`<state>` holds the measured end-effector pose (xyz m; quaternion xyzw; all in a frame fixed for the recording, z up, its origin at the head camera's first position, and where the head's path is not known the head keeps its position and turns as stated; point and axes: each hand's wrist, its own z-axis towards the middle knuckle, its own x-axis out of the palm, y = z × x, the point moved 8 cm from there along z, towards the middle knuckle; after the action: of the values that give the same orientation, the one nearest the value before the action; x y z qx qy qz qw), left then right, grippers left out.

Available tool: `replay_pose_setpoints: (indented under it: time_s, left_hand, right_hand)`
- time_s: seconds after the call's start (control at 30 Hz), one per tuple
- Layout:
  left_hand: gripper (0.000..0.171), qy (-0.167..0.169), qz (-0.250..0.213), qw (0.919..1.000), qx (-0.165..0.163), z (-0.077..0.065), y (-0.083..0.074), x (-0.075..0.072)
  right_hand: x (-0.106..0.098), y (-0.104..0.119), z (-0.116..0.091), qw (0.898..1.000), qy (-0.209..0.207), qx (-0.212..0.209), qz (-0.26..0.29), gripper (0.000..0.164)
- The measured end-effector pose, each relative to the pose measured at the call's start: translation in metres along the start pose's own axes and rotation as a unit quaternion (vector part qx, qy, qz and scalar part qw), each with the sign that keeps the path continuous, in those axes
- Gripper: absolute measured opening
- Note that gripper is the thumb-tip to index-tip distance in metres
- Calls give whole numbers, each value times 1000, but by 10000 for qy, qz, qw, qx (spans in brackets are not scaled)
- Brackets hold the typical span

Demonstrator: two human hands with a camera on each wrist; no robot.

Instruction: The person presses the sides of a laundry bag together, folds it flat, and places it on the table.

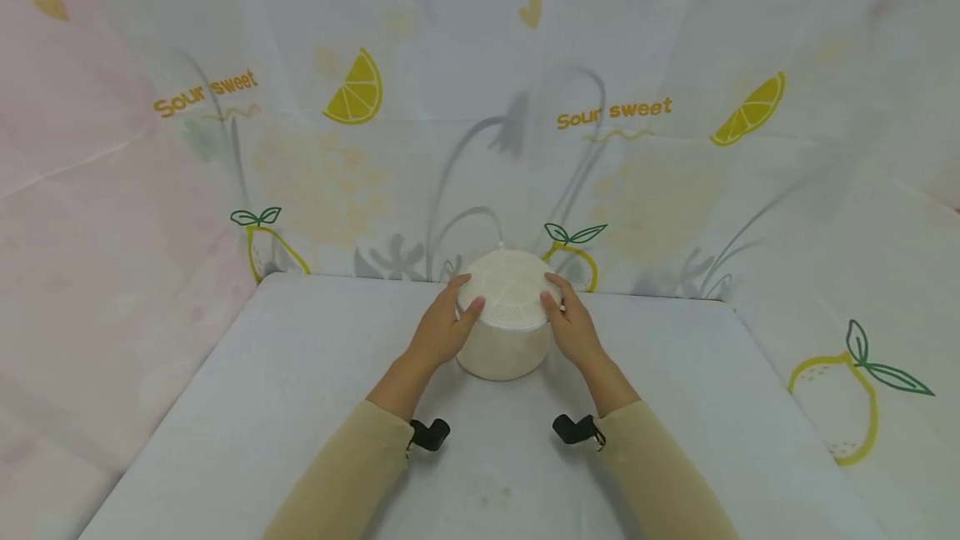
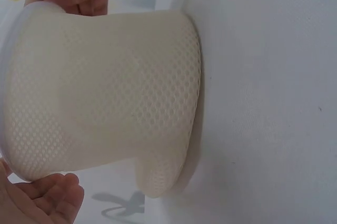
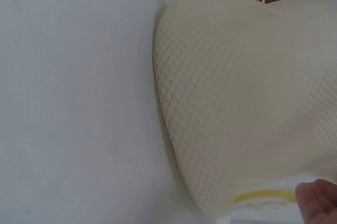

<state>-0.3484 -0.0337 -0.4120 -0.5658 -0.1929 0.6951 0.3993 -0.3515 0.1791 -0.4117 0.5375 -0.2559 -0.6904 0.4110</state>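
A cream mesh laundry bag, round and tub-shaped, stands upright on the white table. Its domed top is finer mesh with a pale rim, and in the wrist views the honeycomb wall bulges at its base. My left hand grips the top on the left, thumb on the near face and fingers round the side. On the right, my right hand holds it the same way. Close up, the left fingertips curl at the rim, and the right fingertips lie beside the mesh wall.
The white table extends on both sides of the bag. Behind it hangs a pale cloth backdrop printed with lemons and lettering. Black wrist cameras sit under both cream sleeves.
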Motion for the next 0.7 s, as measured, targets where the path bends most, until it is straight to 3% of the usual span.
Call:
replay_pose_setpoints:
  time_s: [0.4, 0.7]
  left_hand:
    - [74, 209, -255, 9989, -338, 0, 2, 10]
    - [73, 236, -568, 9979, -204, -11, -6, 21]
  right_hand:
    - [10, -5, -1, 9982, 253, 525, -158, 57]
    - [15, -6, -8, 9963, 175, 606, 586, 57]
